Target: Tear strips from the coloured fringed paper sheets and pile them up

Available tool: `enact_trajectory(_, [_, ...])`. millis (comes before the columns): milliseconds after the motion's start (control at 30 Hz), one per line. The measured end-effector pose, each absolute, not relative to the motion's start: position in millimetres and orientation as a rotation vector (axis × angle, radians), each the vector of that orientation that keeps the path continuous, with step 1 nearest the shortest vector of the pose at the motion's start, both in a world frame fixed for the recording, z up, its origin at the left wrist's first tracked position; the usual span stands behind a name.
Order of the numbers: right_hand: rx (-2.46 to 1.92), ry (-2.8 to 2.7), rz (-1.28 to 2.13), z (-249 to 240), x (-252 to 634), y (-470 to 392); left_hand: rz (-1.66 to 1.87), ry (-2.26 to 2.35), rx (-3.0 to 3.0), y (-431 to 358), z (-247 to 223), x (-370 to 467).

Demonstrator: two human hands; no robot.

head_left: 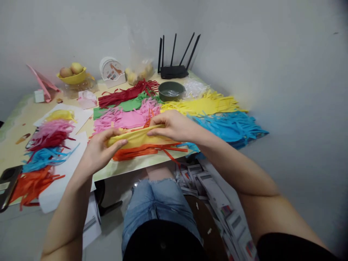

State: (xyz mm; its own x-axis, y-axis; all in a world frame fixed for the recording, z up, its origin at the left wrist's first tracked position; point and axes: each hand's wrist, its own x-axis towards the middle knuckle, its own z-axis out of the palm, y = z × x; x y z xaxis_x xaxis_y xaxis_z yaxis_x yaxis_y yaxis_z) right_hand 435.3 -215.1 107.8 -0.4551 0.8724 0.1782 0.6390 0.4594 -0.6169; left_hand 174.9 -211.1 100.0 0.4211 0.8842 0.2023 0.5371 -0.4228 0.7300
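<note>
Between my hands a yellow piece of soft fabric (136, 137) is stretched lengthwise above the table's front edge. My left hand (104, 146) pinches its left end between thumb and fingers. At its other end my right hand (171, 125) grips the fabric, thumb in front. Orange fringed strips (136, 152) lie just below and behind it on the table. Beyond my hands are a pink fringed piece (133, 119), a green one (133, 104) and a dark red one (127, 95). A yellow fringed piece (202, 106) and a blue one (225, 127) spread to the right.
Small coloured bundles (56, 128) lie on white paper at left, near a phone (9, 185). Toward the back stand a dark green bowl (171, 90), a black router (174, 71) and a yellow fruit bowl (72, 78). White boxes (214, 188) are stacked below the table.
</note>
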Motion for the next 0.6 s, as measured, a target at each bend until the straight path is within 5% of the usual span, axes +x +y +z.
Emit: enact_trajectory(600, [-1.134,-2.010,0.868,94.4,443.5,-225.8,0.909,1.067,1.920,-203.7,96.2,172.6])
